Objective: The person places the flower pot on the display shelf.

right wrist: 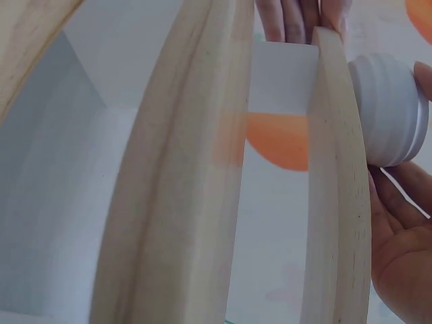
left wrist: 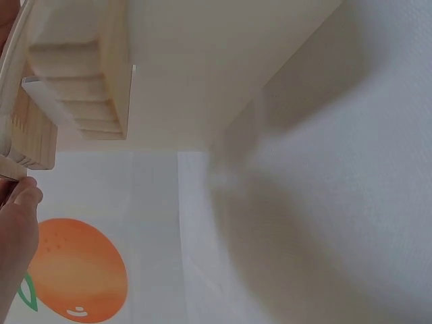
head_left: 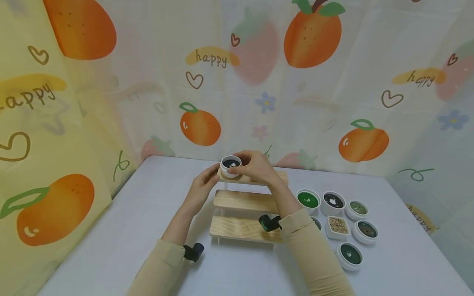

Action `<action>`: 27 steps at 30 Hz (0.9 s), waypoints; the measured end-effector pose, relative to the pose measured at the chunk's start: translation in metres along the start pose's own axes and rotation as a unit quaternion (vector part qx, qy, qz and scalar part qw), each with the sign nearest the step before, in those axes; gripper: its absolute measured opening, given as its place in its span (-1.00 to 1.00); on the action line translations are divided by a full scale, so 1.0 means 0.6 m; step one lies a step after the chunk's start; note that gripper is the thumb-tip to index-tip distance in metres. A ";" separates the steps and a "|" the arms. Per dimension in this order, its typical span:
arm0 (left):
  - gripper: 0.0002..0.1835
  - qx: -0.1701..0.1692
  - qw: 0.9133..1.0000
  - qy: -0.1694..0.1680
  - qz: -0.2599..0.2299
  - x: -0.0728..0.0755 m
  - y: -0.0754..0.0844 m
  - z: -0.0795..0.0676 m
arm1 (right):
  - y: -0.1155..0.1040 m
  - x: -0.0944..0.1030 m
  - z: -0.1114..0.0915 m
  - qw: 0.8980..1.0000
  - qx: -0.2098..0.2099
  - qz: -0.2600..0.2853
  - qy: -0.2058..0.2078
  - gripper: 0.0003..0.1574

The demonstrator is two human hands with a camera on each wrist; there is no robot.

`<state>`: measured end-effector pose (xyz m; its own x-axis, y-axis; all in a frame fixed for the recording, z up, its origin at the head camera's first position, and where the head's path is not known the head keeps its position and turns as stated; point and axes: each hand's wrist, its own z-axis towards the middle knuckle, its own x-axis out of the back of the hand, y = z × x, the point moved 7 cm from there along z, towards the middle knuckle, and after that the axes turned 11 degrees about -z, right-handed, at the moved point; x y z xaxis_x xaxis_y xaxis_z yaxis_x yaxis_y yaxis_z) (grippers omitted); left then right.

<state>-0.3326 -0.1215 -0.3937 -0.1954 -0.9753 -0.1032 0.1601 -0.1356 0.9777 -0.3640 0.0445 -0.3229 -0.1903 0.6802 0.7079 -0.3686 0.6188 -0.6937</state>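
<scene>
Your beige sleeves extend over the table, on either side of a three-tier stand. Your right hand pinches a white cup with dark contents between thumb and fingers; the cup is upright at the left end of the top board. Your left hand grips that same end, fingers curled at its edge. Right of the stand sit more round cups around a square dish of tan bits.

Fruit-printed curtain behind a pale table
</scene>
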 end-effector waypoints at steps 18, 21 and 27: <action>-0.46 -0.003 1.000 0.000 0.001 0.000 -0.004 0.001 | 0.000 0.028 -0.020 1.000 -0.006 -0.001 0.022 -0.26; -0.46 -0.003 1.000 0.006 -0.001 0.001 -0.005 0.000 | -0.001 0.048 -0.033 0.999 0.000 0.010 0.040 -0.28; -0.47 -0.007 1.000 0.007 -0.003 0.001 -0.002 0.001 | 0.008 0.082 -0.067 0.998 0.005 0.010 0.055 -0.28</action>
<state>-0.3335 -0.1217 -0.3948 -0.1819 -0.9769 -0.1120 0.1727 -0.1439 0.9744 -0.3387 0.0966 -0.2968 -0.0966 0.7320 0.6744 -0.3752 0.6008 -0.7059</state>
